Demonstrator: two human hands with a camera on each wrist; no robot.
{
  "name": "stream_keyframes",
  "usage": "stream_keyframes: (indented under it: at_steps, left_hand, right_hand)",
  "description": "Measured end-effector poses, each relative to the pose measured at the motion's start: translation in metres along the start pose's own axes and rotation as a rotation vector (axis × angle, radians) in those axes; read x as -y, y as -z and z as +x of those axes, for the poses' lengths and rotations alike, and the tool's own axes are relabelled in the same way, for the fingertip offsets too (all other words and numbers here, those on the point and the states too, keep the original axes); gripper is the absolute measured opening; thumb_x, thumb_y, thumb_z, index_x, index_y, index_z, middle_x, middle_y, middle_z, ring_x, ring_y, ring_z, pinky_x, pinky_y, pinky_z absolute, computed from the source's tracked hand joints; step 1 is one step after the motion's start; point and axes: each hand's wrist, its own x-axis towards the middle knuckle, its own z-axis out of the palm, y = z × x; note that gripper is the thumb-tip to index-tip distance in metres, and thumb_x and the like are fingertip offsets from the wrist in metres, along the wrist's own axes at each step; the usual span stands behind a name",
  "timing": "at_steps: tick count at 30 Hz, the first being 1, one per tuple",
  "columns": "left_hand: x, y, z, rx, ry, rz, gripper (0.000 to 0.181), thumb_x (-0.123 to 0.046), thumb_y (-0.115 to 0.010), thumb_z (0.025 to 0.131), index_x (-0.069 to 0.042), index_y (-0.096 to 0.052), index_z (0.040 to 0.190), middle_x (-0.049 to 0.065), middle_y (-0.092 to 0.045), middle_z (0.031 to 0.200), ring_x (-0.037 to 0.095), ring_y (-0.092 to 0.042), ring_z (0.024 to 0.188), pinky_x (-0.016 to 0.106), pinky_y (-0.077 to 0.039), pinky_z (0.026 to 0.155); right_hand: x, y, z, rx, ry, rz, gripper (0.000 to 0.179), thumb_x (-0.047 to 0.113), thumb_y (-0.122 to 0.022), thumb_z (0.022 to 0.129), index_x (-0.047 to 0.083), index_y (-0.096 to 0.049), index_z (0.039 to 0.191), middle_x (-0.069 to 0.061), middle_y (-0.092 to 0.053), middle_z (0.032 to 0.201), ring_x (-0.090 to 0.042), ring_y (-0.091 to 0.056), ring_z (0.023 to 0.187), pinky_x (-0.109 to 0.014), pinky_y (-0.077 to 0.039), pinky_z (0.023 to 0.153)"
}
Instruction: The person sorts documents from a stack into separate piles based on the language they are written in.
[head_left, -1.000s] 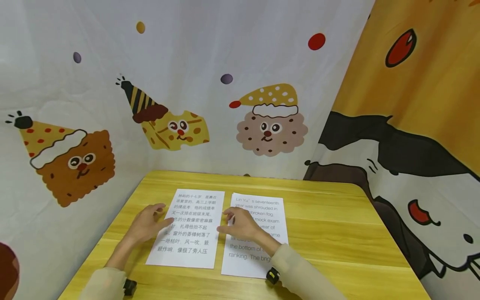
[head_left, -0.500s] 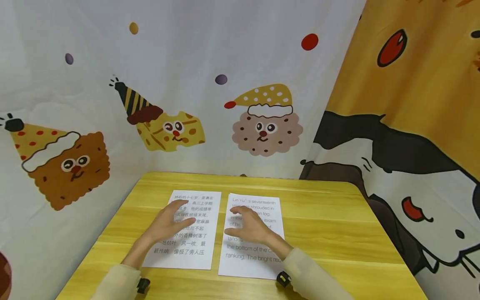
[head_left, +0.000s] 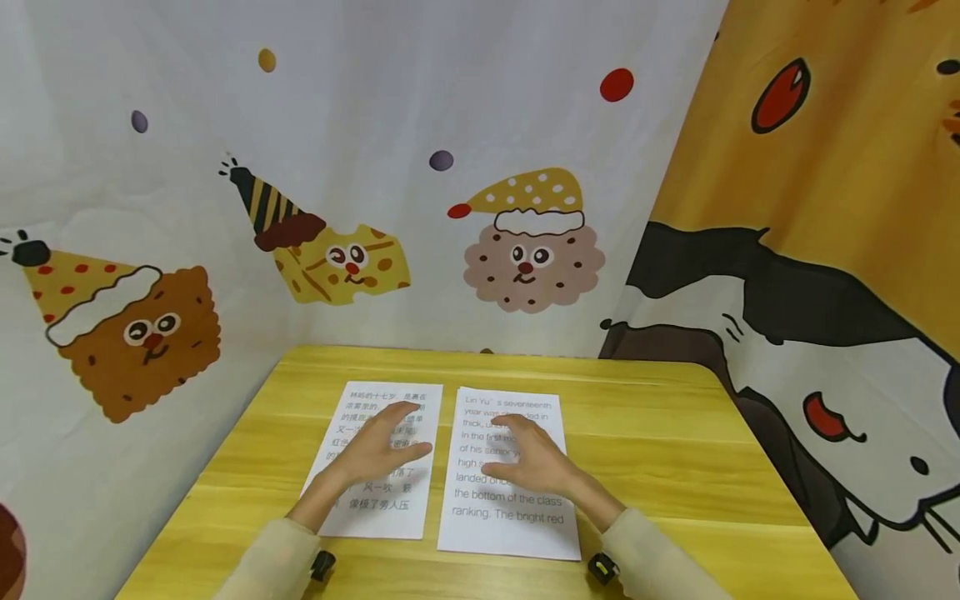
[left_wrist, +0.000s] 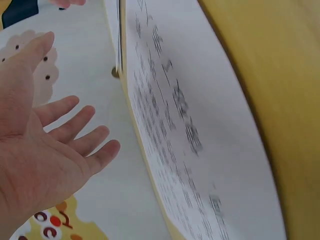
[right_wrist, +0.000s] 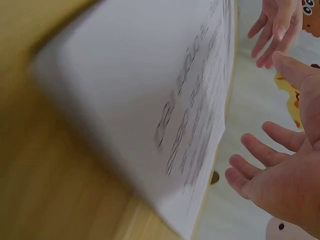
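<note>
We hold our left hand (head_left: 378,446) over the sheet of Chinese text (head_left: 408,492), its grip apart, thumb well clear of the fingers. Our right hand (head_left: 536,458) hovers over the sheet of English text (head_left: 502,510), its grip likewise apart. The two sheets lie flat, side by side with a narrow gap, on our yellow wood-grain counter (head_left: 667,467), and beyond it we see a cartoon-printed backdrop (head_left: 510,92).

Worktop (head_left: 675,467): yellow, wood-grained, rounded at the far corners.
Left page (head_left: 390,492): white, printed in Chinese, lying flat, its lines reading from the near side.
Right page (head_left: 510,510): white, printed in English, flat, just beside the other, a narrow gap between them.
</note>
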Motion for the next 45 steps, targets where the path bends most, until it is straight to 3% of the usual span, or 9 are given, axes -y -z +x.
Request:
stream_keyframes:
  at_steps: [11, 28, 37, 45]
  left_hand:
    - [-0.019, -0.022, 0.01, 0.073, -0.029, -0.031, 0.088, -0.052, -0.081, 0.102, -0.004, -0.048, 0.169, 0.026, -0.045, 0.177, 0.052, -0.043, 0.165, 0.073, -0.035, 0.134]
    - [-0.03, -0.036, 0.015, 0.118, -0.004, 0.031, 0.091, -0.054, -0.083, 0.098, -0.001, -0.052, 0.166, 0.027, -0.05, 0.173, 0.051, -0.045, 0.163, 0.071, -0.034, 0.135]
    - [-0.031, -0.039, 0.014, 0.1, -0.023, 0.082, 0.087, -0.054, -0.083, 0.098, -0.001, -0.057, 0.162, 0.03, -0.056, 0.167, 0.055, -0.05, 0.157, 0.075, -0.036, 0.132]
    - [-0.031, -0.042, 0.014, 0.08, -0.039, 0.111, 0.081, -0.05, -0.086, 0.096, 0.0, -0.064, 0.155, 0.03, -0.063, 0.159, 0.054, -0.057, 0.149, 0.076, -0.041, 0.126]
  right_hand:
    - [-0.028, 0.019, -0.024, -0.063, -0.059, 0.005, 0.087, 0.041, -0.095, 0.092, 0.004, -0.056, 0.161, -0.02, -0.06, 0.166, -0.044, -0.06, 0.15, -0.068, -0.047, 0.127]
    - [-0.063, 0.038, -0.054, -0.08, -0.108, -0.075, 0.088, 0.038, -0.094, 0.093, -0.003, -0.054, 0.161, -0.028, -0.057, 0.166, -0.052, -0.054, 0.154, -0.072, -0.042, 0.129]
    - [-0.069, 0.044, -0.058, -0.104, -0.103, -0.095, 0.083, 0.034, -0.094, 0.094, -0.005, -0.057, 0.157, -0.028, -0.06, 0.162, -0.051, -0.057, 0.151, -0.071, -0.044, 0.127]
    - [-0.073, 0.047, -0.061, -0.133, -0.111, -0.179, 0.072, 0.035, -0.095, 0.093, -0.003, -0.067, 0.147, -0.024, -0.066, 0.153, -0.048, -0.061, 0.142, -0.069, -0.051, 0.12]
